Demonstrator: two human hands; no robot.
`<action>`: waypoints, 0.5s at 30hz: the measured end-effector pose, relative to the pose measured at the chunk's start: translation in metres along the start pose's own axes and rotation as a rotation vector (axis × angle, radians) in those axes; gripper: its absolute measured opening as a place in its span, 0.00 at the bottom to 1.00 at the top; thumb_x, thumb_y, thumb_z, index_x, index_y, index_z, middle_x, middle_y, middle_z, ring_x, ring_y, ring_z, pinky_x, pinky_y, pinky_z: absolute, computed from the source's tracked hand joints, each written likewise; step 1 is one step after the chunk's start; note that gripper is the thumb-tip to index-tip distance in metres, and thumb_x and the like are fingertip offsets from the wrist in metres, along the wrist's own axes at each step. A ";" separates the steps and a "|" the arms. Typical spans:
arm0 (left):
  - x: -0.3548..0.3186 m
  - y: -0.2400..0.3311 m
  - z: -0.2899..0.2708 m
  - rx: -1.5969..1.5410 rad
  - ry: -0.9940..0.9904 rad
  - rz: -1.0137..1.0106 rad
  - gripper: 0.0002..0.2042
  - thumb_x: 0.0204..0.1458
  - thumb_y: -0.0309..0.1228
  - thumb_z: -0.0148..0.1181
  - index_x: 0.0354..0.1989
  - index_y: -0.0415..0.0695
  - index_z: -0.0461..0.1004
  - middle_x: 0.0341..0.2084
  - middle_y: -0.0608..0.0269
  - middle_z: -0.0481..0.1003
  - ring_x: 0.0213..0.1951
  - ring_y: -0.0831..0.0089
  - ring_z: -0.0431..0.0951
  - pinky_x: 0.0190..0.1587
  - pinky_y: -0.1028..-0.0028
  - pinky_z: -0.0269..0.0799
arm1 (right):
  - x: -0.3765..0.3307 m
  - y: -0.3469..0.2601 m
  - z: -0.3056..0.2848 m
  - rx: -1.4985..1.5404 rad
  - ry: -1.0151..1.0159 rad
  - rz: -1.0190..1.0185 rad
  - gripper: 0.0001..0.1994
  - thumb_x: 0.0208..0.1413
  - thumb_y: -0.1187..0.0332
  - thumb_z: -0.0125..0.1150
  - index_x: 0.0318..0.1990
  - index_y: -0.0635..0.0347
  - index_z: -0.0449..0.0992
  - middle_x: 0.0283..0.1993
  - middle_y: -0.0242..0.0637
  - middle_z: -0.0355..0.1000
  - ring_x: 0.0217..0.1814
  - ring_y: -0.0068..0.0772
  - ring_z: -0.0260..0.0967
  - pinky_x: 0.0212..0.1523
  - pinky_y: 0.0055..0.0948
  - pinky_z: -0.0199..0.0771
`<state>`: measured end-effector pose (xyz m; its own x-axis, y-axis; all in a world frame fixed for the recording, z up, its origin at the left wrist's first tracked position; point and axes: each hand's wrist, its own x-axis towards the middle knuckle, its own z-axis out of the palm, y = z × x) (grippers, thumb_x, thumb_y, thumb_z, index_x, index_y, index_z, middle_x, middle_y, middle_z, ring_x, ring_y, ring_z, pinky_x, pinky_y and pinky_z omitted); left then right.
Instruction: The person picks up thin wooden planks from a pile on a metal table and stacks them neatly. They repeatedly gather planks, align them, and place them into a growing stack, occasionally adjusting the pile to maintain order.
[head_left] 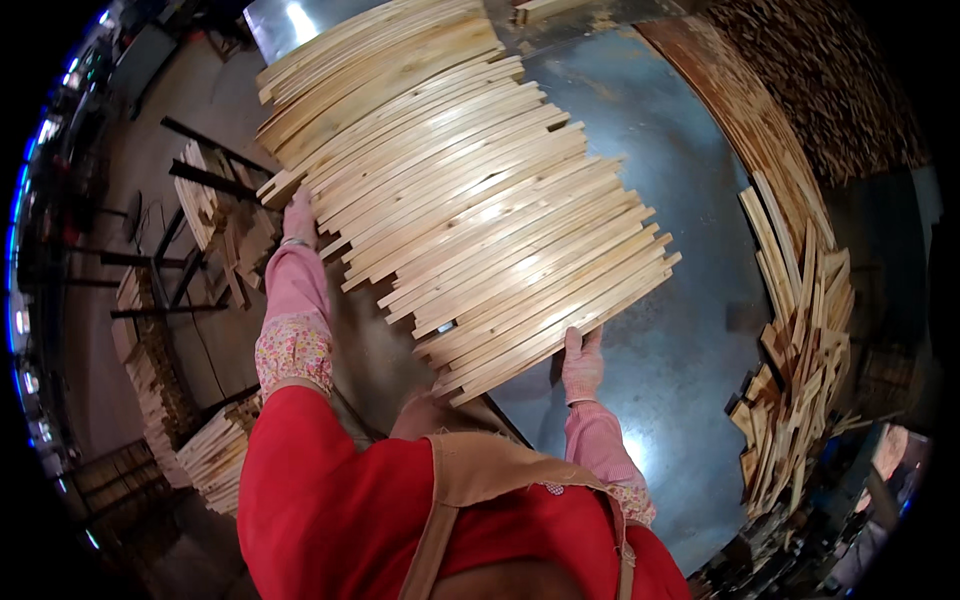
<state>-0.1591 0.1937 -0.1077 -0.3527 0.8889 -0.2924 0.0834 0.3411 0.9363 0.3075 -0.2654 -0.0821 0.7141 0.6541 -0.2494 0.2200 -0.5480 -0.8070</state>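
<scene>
Many pale wooden strips (470,215) lie side by side in a wide layer, with uneven ends on both sides. My left hand (300,216) is at their left ends, closed against a protruding wooden strip (285,188); part of its fingers is hidden by the wood. Along the near edge of the layer, my right hand (582,368) grips the outermost strip, thumb uppermost and some fingers out of sight. Both forearms wear pink sleeves with floral cuffs.
The strips rest on a shiny metal table (670,330). A loose pile of narrow wood pieces (800,370) lies along its right edge, near long brown boards (745,100). To the left are a dark metal frame (175,262) and stacked wood (215,455).
</scene>
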 end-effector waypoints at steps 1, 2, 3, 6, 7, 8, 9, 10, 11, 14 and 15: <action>-0.004 0.008 0.007 -0.152 -0.085 -0.017 0.32 0.66 0.55 0.55 0.63 0.36 0.76 0.57 0.51 0.79 0.53 0.58 0.80 0.59 0.64 0.73 | -0.001 0.003 0.000 -0.045 0.004 0.023 0.50 0.64 0.30 0.57 0.83 0.50 0.49 0.55 0.54 0.82 0.58 0.61 0.80 0.55 0.45 0.77; -0.016 0.018 0.019 -0.168 -0.062 -0.078 0.32 0.66 0.55 0.55 0.63 0.36 0.76 0.57 0.51 0.79 0.53 0.58 0.80 0.59 0.64 0.73 | 0.000 0.002 -0.001 -0.096 0.005 0.043 0.50 0.64 0.30 0.56 0.83 0.50 0.48 0.55 0.54 0.83 0.57 0.61 0.80 0.54 0.45 0.77; -0.035 0.029 0.029 -0.178 -0.037 -0.146 0.32 0.66 0.54 0.55 0.64 0.36 0.76 0.56 0.51 0.80 0.53 0.58 0.80 0.58 0.64 0.73 | -0.001 -0.002 -0.005 -0.159 -0.009 0.088 0.50 0.65 0.31 0.56 0.83 0.50 0.47 0.55 0.54 0.82 0.57 0.62 0.80 0.55 0.46 0.77; -0.031 0.021 -0.001 -0.011 0.049 -0.027 0.30 0.68 0.52 0.54 0.63 0.36 0.76 0.54 0.51 0.80 0.51 0.59 0.81 0.56 0.63 0.75 | -0.004 0.000 -0.005 -0.069 0.001 0.028 0.48 0.66 0.34 0.57 0.83 0.51 0.47 0.58 0.54 0.81 0.59 0.62 0.79 0.56 0.47 0.76; -0.043 0.028 0.005 -0.030 0.008 0.003 0.29 0.68 0.52 0.54 0.62 0.36 0.76 0.54 0.52 0.80 0.51 0.60 0.81 0.56 0.63 0.75 | -0.004 0.003 0.000 0.000 0.040 -0.008 0.48 0.67 0.34 0.57 0.83 0.52 0.47 0.59 0.54 0.81 0.60 0.62 0.78 0.57 0.47 0.76; -0.071 0.038 0.014 -0.048 -0.031 0.021 0.29 0.68 0.51 0.53 0.61 0.35 0.77 0.54 0.52 0.80 0.51 0.60 0.81 0.56 0.63 0.75 | -0.005 -0.012 -0.007 0.009 0.037 0.008 0.44 0.68 0.39 0.58 0.82 0.53 0.51 0.64 0.55 0.78 0.63 0.60 0.77 0.60 0.45 0.75; -0.093 0.045 0.012 -0.066 -0.065 0.039 0.29 0.68 0.51 0.53 0.61 0.35 0.77 0.54 0.52 0.80 0.51 0.61 0.80 0.56 0.62 0.75 | -0.004 -0.010 -0.011 0.049 0.030 0.030 0.43 0.68 0.40 0.58 0.81 0.53 0.52 0.65 0.54 0.77 0.64 0.59 0.77 0.61 0.44 0.75; -0.100 0.033 0.000 -0.156 -0.194 0.007 0.26 0.69 0.51 0.50 0.53 0.37 0.79 0.41 0.53 0.83 0.39 0.64 0.83 0.43 0.66 0.78 | 0.002 -0.005 -0.021 0.094 0.014 0.041 0.41 0.69 0.41 0.58 0.81 0.53 0.54 0.66 0.54 0.77 0.65 0.57 0.77 0.61 0.42 0.74; -0.116 0.018 -0.022 -0.086 -0.252 -0.052 0.24 0.69 0.51 0.49 0.47 0.39 0.79 0.33 0.56 0.81 0.31 0.67 0.81 0.34 0.68 0.75 | 0.006 0.002 -0.032 0.139 -0.003 0.052 0.40 0.69 0.42 0.59 0.80 0.53 0.55 0.67 0.54 0.76 0.66 0.56 0.76 0.62 0.41 0.74; -0.230 0.032 -0.012 0.034 -0.386 -0.127 0.24 0.68 0.50 0.49 0.27 0.42 0.76 0.13 0.63 0.73 0.15 0.72 0.73 0.18 0.72 0.64 | 0.026 0.038 -0.080 0.252 -0.011 -0.005 0.35 0.71 0.50 0.60 0.78 0.59 0.61 0.68 0.46 0.76 0.66 0.39 0.75 0.65 0.34 0.72; -0.253 0.013 -0.027 0.074 -0.432 -0.110 0.24 0.68 0.49 0.48 0.27 0.42 0.76 0.13 0.63 0.73 0.15 0.72 0.73 0.19 0.72 0.64 | 0.034 0.050 -0.098 0.302 -0.034 0.038 0.35 0.71 0.50 0.61 0.78 0.60 0.61 0.68 0.46 0.76 0.67 0.37 0.75 0.66 0.34 0.72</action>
<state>-0.0937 -0.0347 -0.0166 0.0570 0.8867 -0.4588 0.1393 0.4480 0.8831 0.4086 -0.3218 -0.0787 0.6941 0.6562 -0.2962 -0.0177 -0.3957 -0.9182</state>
